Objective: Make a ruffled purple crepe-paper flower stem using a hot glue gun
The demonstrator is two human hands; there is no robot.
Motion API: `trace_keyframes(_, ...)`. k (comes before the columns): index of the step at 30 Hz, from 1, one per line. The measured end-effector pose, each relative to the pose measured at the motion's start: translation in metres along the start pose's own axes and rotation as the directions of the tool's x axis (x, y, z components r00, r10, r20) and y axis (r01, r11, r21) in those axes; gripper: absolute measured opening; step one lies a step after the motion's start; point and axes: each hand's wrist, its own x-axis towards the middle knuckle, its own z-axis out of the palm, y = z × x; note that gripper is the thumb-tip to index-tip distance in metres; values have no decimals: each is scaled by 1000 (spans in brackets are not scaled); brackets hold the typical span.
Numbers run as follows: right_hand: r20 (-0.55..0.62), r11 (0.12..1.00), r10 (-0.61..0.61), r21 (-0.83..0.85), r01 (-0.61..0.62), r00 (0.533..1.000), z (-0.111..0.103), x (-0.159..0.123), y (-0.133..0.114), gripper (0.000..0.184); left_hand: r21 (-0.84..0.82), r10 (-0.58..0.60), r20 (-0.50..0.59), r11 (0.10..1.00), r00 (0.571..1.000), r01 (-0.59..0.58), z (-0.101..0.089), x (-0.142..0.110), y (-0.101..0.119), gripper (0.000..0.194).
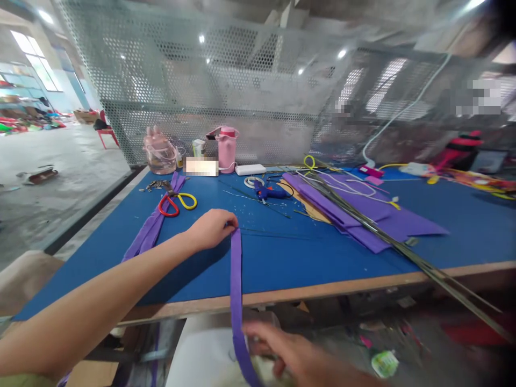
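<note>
My left hand (215, 228) pinches the upper end of a long purple strip (236, 274) over the blue tabletop. From there the strip, which looks like fabric or felt, hangs across the table's front edge towards my lap. Beside its lower part is my right hand (282, 346), smeared by motion; whether its fingers grip the strip I cannot tell. A thin dark wire (274, 234) lies just right of my left fingertips. To the left, scissors (177, 204) with one red and one yellow handle rest on more purple strips (151, 231).
A blue glue gun (272, 192) lies mid-table by a white tape roll (253, 183). Purple sheets (363, 209) and a bundle of long wires (374, 228) cover the right, the wires overhanging the edge. A pink flask (227, 150) and clear jug (160, 153) stand behind.
</note>
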Motion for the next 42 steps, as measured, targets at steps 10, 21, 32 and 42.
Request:
trace_keyframes(10,-592,891,-125,-420,-172,796,-113,49,22,42,-98,-16,90,995,996,25,5,1,-16,14)
trace_keyframes(21,-584,630,-107,-666,-400,805,-207,183,76,28,-158,66,89,986,994,-51,2,-15,-13,41)
trace_keyframes(32,-615,697,-202,-637,-329,762,-229,184,91,52,-10,35,56,999,998,-34,2,-18,-4,32)
trace_keyframes(42,-351,995,-64,47,86,934,-184,100,62,45,-148,13,-2,989,1000,-13,8,-13,-16,22)
